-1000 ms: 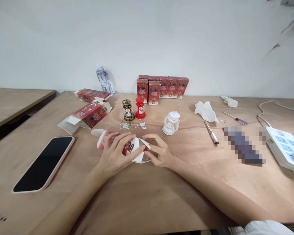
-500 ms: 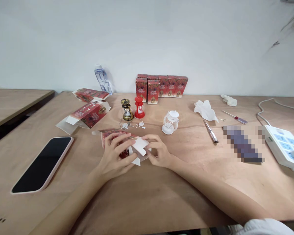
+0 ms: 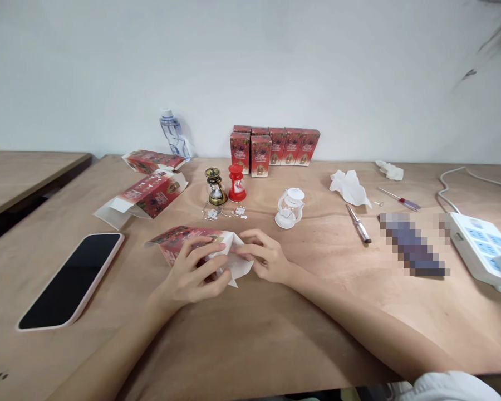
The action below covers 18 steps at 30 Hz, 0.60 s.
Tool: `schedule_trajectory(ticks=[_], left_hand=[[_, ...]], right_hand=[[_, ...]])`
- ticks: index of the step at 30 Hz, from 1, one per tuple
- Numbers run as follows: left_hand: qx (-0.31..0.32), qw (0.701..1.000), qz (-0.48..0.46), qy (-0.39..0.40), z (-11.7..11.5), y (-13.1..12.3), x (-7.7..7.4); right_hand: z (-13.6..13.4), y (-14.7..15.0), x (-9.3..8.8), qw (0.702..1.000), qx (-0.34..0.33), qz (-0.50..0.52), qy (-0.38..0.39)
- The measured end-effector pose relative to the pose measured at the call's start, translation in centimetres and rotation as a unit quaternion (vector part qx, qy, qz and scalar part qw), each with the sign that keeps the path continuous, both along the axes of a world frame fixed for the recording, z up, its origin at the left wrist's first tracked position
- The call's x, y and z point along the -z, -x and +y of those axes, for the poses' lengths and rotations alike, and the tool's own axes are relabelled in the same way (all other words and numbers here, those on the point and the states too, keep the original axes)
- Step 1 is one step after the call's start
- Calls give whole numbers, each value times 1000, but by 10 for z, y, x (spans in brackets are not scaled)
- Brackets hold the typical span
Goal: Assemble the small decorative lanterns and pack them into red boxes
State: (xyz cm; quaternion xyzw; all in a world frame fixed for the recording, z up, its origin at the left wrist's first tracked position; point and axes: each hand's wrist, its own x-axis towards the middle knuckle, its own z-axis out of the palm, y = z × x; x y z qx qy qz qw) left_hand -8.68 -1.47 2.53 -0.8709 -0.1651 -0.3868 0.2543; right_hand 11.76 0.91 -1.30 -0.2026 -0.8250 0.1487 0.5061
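Observation:
A red printed cardboard box point(image 3: 183, 234) lies on its side in front of me, its white end flaps spread toward the right. My left hand point(image 3: 200, 273) is wrapped over its near side and grips it. At the flapped end, my right hand point(image 3: 267, 256) is closed with its fingertips at the white flaps; whether they pinch a flap or reach just inside is partly hidden. Beyond the box stand a bronze-coloured mini lantern point(image 3: 215, 187), a red mini lantern point(image 3: 237, 184) and, to the right, a white mini lantern point(image 3: 290, 209). Small wire-and-white parts point(image 3: 214, 214) lie before the first two.
Two opened red boxes point(image 3: 158, 195) lie at the left behind a phone point(image 3: 73, 281). Several closed boxes point(image 3: 260, 157) and a water bottle point(image 3: 173, 133) stand by the wall. Rightward are crumpled tissue point(image 3: 349, 188), two screwdrivers point(image 3: 360, 227), a blurred-out item point(image 3: 413, 245) and a power strip point(image 3: 484, 248).
The held box has turned a little, so more of its printed side and its left flap show. My right fingertips have moved in closer to the flapped end.

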Motion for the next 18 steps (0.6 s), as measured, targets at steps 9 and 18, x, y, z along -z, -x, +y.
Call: schedule_trajectory(ticks=[9,18], left_hand=[[-99,994,13,-47,-4,-4,-10],[-128,990,-5,-58,-5,-2,-7]], right_hand=[[-4,-4,-10,998,-37,40,-18],[-11,1,-7,995,-37,96,-7]])
